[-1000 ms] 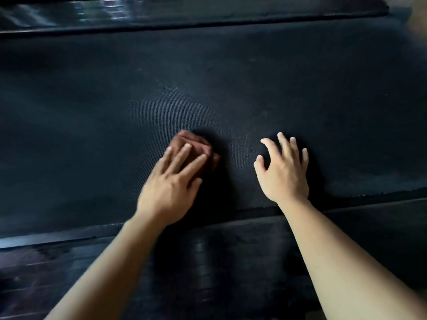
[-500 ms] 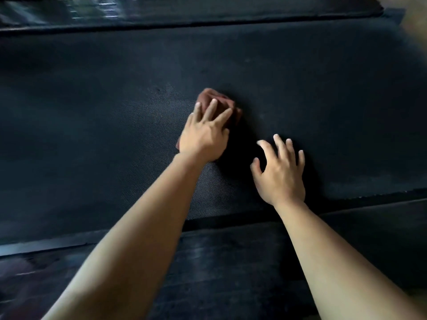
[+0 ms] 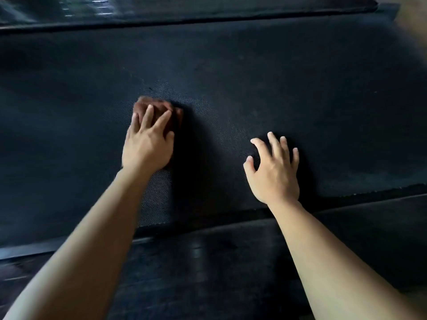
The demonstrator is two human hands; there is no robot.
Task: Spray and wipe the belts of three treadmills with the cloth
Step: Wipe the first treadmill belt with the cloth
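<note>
The reddish-brown cloth (image 3: 159,107) lies bunched on the dark treadmill belt (image 3: 288,72), around the belt's middle. The left hand (image 3: 147,144) presses down on it with straight, spread fingers, and the cloth shows beyond the fingertips. The right hand (image 3: 273,168) rests further right on the belt, closer to the belt's near edge. Its fingers are splayed and it holds nothing.

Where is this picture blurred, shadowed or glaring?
Head view: the cloth under the left hand is blurred; dark shadows lie right of that hand and the right hand; glare streaks the far rail; the top right corner is smeared.
</note>
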